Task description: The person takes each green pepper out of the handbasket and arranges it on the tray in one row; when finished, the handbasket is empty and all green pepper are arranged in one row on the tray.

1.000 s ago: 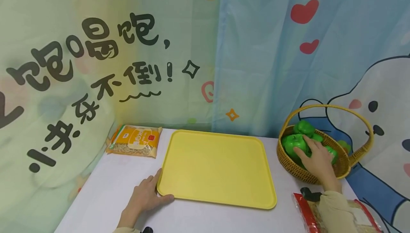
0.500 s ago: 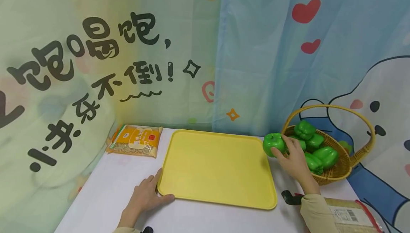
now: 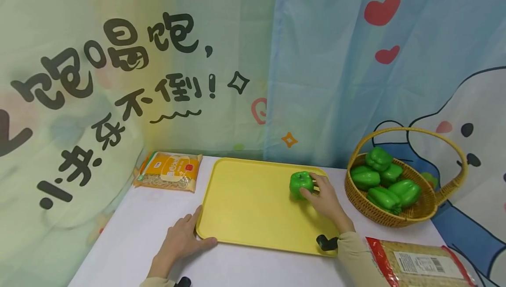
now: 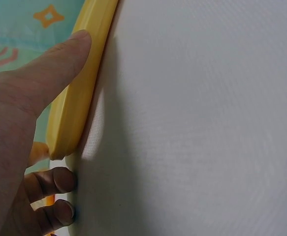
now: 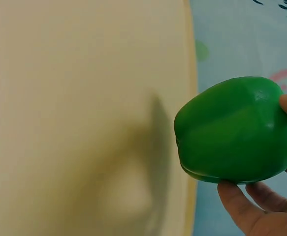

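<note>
A green bell pepper (image 3: pixel 301 185) is held by my right hand (image 3: pixel 326 197) over the right part of the yellow tray (image 3: pixel 253 217). In the right wrist view the thumb is on one side of the bell pepper (image 5: pixel 237 130) and fingertips (image 5: pixel 237 204) are on the other; its shadow falls on the tray surface, apart from it. At the tray's near left corner rests my left hand (image 3: pixel 179 241), thumb along the front edge and index finger by the left side. The left wrist view shows that thumb (image 4: pixel 59 64) straight against the tray's rim (image 4: pixel 77 108).
A wicker basket (image 3: pixel 367 210) with a tall handle stands right of the tray, holding several green peppers (image 3: pixel 405 192). An orange food packet (image 3: pixel 170 172) lies at the back left. Near the front right is a clear-and-red bag of grain (image 3: pixel 423 260). Printed curtains hang behind the table.
My right hand has taken the bell pepper out of the basket and carried it left over the tray. The left hand stays at the tray corner.
</note>
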Demonstrator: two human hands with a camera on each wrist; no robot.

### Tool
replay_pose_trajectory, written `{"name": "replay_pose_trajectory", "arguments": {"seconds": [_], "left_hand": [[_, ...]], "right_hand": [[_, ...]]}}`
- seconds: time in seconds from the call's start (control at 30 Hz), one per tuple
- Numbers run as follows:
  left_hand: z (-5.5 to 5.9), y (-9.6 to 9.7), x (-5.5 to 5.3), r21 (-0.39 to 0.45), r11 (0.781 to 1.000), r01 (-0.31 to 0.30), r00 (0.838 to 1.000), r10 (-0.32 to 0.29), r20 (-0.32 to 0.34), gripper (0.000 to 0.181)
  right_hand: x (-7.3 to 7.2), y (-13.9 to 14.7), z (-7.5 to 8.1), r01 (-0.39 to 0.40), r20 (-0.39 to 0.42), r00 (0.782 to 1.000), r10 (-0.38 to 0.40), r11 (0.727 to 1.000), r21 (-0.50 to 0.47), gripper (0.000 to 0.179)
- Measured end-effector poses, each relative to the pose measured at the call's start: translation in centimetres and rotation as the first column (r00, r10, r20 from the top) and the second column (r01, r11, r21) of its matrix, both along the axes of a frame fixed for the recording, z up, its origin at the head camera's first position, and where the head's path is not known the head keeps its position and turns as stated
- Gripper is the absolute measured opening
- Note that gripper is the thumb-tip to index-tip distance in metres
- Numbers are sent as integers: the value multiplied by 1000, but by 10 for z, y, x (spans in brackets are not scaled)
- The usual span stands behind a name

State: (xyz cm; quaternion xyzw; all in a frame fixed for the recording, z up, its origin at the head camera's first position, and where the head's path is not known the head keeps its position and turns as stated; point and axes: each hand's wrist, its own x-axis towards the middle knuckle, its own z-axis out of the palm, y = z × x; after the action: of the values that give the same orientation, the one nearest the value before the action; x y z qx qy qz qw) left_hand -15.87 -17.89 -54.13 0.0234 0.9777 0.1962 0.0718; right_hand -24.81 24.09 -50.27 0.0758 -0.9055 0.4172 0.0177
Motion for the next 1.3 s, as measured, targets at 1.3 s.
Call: {"name": "replay_pose_trajectory", "arguments": {"seconds": [1.3], "left_hand": [[2,1,1,15,1000,5,1000,-5,-10,116]], "right_hand": [[-40,-218,-12,-327,63,941,333,941,-86,76]]}}
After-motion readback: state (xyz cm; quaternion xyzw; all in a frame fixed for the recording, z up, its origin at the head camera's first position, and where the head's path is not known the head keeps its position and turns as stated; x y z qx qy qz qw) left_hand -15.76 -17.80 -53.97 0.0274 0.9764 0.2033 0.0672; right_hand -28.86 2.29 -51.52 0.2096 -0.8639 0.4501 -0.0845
